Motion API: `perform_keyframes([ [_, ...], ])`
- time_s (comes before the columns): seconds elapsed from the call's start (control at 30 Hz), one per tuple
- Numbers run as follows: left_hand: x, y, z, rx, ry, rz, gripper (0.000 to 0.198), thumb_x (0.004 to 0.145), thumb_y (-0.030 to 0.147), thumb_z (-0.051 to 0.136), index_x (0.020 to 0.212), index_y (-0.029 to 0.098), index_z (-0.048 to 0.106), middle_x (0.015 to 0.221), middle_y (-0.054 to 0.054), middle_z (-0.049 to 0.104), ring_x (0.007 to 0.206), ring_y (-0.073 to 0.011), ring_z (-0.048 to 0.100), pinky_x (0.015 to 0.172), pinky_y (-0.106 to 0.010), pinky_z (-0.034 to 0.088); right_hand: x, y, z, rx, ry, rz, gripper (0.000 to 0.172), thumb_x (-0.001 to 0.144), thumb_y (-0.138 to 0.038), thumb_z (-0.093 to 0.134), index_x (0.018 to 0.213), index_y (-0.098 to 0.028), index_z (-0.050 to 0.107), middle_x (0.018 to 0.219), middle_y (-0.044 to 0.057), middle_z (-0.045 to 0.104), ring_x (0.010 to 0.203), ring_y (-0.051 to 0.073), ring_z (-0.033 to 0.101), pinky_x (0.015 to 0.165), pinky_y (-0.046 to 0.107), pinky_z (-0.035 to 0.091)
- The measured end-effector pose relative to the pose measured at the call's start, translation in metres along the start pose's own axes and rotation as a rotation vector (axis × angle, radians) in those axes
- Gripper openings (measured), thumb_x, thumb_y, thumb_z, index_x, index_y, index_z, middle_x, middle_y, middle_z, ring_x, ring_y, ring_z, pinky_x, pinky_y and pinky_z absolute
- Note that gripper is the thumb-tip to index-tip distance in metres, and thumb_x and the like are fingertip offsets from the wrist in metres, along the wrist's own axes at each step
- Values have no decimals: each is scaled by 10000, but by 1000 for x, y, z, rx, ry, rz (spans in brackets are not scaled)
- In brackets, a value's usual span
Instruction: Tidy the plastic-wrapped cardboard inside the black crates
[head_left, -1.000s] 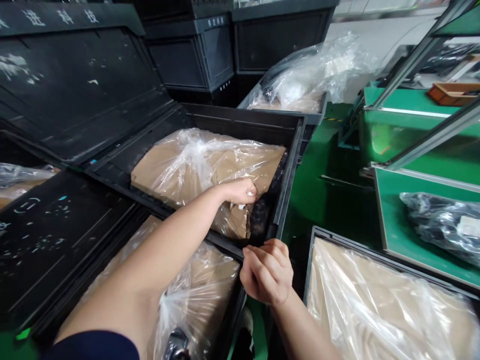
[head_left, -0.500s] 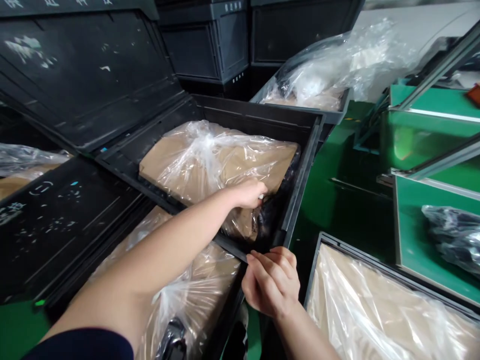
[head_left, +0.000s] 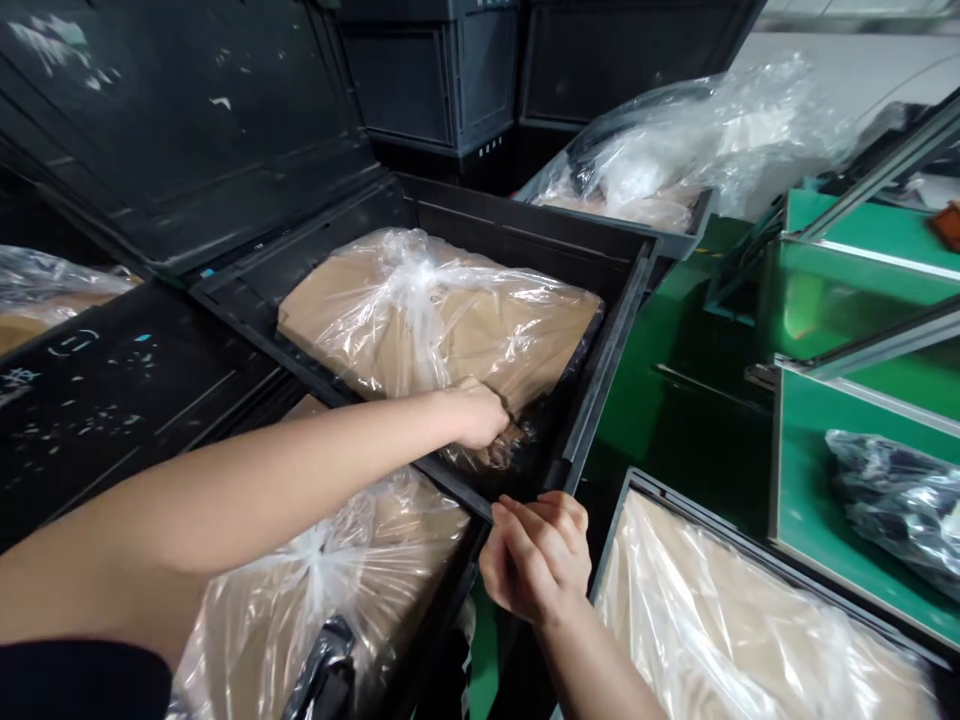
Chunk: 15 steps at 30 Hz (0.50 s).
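Nearby, left hand (head_left: 476, 415) grip clamped on bagged cardboard (head_left: 450, 320), right hand (head_left: 536, 560) pinching crate rim (head_left: 600, 380), more crates around.

A single head-worn camera looked forward and steeply down from above the person's own arms, close enough that both forearms filled the lower frame. It faced the open black crate (head_left: 600, 330), whose near rim lay just beyond the fingers of the right hand (head_left: 536, 565) and around those of the left hand (head_left: 476, 412). Green benches (head_left: 840, 500) stood off to the right of the fingers. No second view shared the scene.
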<state>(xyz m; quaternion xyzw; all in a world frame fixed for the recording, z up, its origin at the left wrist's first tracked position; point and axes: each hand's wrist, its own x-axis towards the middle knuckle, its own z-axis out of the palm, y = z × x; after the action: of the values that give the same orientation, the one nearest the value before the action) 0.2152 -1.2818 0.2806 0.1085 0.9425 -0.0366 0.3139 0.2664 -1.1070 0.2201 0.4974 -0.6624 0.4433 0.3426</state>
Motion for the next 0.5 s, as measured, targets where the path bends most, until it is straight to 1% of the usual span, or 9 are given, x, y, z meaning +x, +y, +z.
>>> perform_keyframes([
  [0.03,-2,-2,3,9,-11,8,523,854,282,514,1345,461,497,1006,-54,718,987,-269,649,738,-347,449,0,0,0,0,-2,-3,212,733,-73,602,942,-100,629,798,63,705,659,134,605,691,354,494],
  [0.1,-5,-4,6,13,-8,35,552,843,284,537,1361,463,474,1013,-45,719,1004,-263,643,753,-343,446,1,1,0,6,-2,-12,212,721,-65,610,930,-89,632,801,69,703,666,133,606,699,352,488],
  [0.2,-8,-3,6,34,-25,42,494,876,370,531,1359,462,479,1059,-38,711,1010,-253,638,745,-338,437,1,1,-1,12,-5,-19,211,718,-66,617,927,-83,636,812,73,702,686,134,613,712,352,485],
  [0.3,-10,3,5,39,-35,-12,447,927,416,448,1372,458,464,1048,-49,713,994,-254,643,719,-339,429,0,1,-2,12,-18,-19,200,733,-86,616,932,-88,637,813,67,702,691,135,618,708,350,488],
  [0.4,-9,10,6,40,-23,-30,444,947,370,409,1384,390,482,981,-73,723,970,-261,650,719,-346,435,0,0,-2,11,-26,-4,194,745,-95,608,937,-93,637,813,66,701,685,138,618,701,356,490],
  [0.43,-9,11,7,42,-16,-29,429,950,346,401,1360,350,527,966,-81,724,964,-262,652,721,-348,439,1,-1,-2,13,-27,1,192,748,-95,604,937,-93,638,815,68,700,687,140,619,701,359,490],
  [0.5,-8,13,8,46,-5,-20,389,945,312,402,1249,263,641,940,-98,725,948,-266,655,721,-355,448,1,-1,-3,21,-28,3,188,747,-92,600,930,-89,640,818,72,698,693,142,621,703,360,490],
])
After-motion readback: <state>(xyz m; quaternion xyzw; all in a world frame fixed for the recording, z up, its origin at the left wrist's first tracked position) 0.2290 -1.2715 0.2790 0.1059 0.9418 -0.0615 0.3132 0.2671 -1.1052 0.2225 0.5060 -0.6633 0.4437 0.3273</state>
